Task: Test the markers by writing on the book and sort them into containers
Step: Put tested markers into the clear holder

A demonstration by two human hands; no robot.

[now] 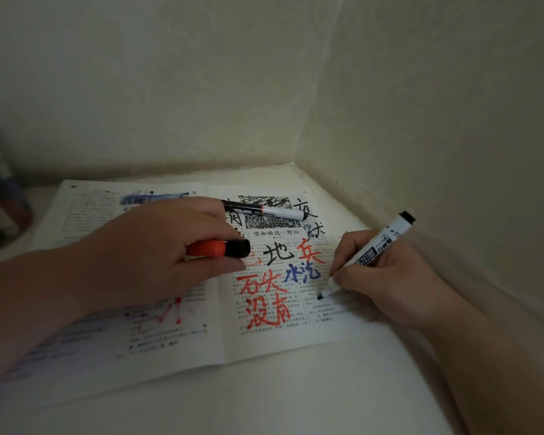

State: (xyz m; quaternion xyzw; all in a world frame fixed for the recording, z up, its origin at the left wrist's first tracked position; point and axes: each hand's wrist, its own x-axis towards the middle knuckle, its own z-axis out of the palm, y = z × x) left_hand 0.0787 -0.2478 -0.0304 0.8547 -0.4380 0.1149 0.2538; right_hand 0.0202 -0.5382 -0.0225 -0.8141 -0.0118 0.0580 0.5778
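An open book [176,346] lies flat on the white surface, its right page covered with black, red and blue handwritten characters. My right hand [387,277] grips a white marker with a black end [377,249]; its black tip touches the right page near the lower right. My left hand [157,249] rests on the book's middle and holds a red and black cap or marker piece [223,248], plus another white marker [274,211] that sticks out to the right over the page top.
A container [0,196] with several markers stands blurred at the far left edge. Walls close in behind the book and along the right, meeting in a corner [296,164]. The white surface [296,397] extends in front of the book.
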